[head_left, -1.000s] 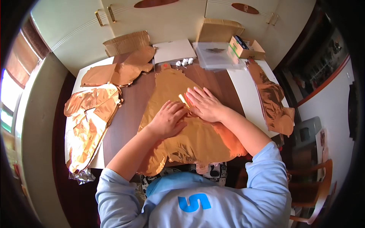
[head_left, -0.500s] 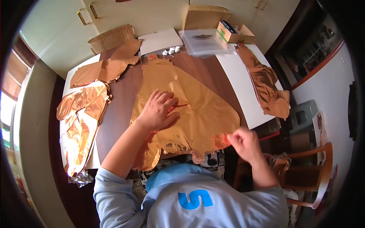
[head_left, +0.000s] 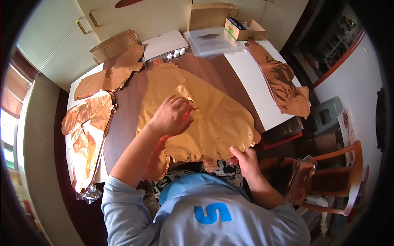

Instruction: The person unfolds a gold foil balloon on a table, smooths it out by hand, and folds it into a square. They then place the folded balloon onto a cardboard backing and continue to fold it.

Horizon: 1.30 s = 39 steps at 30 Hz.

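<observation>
A large gold foil sheet (head_left: 217, 119), shaped like a flat balloon, lies across the middle of the table down to its near edge. Over its left-centre part is my left hand (head_left: 171, 117), fingers curled, with a thin reddish thing showing at the fingertips; what it is I cannot make out. My right hand (head_left: 245, 160) pinches the foil's near right edge, thumb on top and fingers underneath. The foil's near left part hangs by my left forearm.
Copper-coloured foil pieces lie at the left (head_left: 88, 127), back left (head_left: 108, 76) and right (head_left: 283, 82) of the brown table (head_left: 121, 119). Small white lumps (head_left: 176, 53), a clear plastic sheet (head_left: 213, 43) and an open box (head_left: 250, 30) are at the back. A wooden chair (head_left: 353, 176) stands right.
My right hand has moved left and slightly down, onto the foil's near edge, its thumb now on top. My left hand has lifted a little, and the foil's right corner has shifted. The view has tilted slightly.
</observation>
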Tool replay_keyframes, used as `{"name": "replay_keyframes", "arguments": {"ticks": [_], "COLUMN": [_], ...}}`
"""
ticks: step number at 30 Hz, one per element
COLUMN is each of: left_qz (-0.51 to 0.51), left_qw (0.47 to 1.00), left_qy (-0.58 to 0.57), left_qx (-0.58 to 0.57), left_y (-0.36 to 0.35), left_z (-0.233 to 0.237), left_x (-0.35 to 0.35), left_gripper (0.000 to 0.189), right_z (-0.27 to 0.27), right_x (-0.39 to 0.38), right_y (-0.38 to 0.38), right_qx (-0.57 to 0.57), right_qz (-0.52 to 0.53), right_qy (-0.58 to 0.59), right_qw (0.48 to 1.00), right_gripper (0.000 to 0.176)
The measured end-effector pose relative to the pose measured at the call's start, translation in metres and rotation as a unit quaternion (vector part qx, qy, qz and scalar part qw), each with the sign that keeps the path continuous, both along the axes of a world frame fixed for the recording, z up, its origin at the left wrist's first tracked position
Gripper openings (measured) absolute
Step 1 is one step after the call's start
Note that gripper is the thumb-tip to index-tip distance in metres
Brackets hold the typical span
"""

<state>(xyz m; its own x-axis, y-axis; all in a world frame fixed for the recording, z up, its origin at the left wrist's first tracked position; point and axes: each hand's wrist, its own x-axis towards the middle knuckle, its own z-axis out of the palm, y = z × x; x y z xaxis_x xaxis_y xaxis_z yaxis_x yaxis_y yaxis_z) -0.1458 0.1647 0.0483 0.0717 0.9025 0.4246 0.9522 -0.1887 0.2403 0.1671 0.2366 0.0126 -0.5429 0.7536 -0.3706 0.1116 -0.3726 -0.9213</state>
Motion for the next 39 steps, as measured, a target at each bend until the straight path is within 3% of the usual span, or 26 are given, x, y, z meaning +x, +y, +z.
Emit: {"name": "replay_keyframes", "arguments": {"ticks": [2, 14, 23, 27, 30, 36, 39], "left_qz": [0.001, -0.032, -0.006, 0.003, 0.009, 0.018, 0.016], "left_qw": [0.998, 0.997, 0.996, 0.995, 0.995, 0.994, 0.993], "left_qy": [-0.059, 0.041, 0.067, 0.07, 0.069, 0.071, 0.081], "left_qx": [-0.001, -0.054, -0.057, -0.069, -0.071, -0.076, -0.086], "left_y": [-0.002, -0.006, -0.01, -0.009, -0.009, -0.009, -0.009], "left_z": [-0.003, 0.005, -0.008, -0.008, -0.009, -0.007, -0.011], "left_x": [0.005, 0.013, 0.017, 0.019, 0.019, 0.022, 0.017], "left_gripper": [0.04, 0.037, 0.04, 0.041, 0.041, 0.041, 0.042], "right_z": [0.009, 0.021, 0.036, 0.038, 0.035, 0.031, 0.03], "right_x": [0.001, -0.017, -0.018, -0.023, -0.023, -0.034, -0.036], "right_y": [-0.002, 0.008, -0.001, -0.006, -0.007, -0.017, -0.013], "right_qx": [0.034, 0.299, 0.37, 0.514, 0.654, 0.748, 0.753], "right_qz": [-0.006, -0.022, -0.031, -0.047, 0.004, 0.142, 0.194], "right_qy": [0.004, -0.088, -0.105, -0.064, -0.07, -0.015, 0.017], "right_qw": [0.999, 0.95, 0.923, 0.854, 0.753, 0.648, 0.628], "right_gripper": [0.027, 0.024, 0.016, 0.011, 0.014, 0.03, 0.031]}}
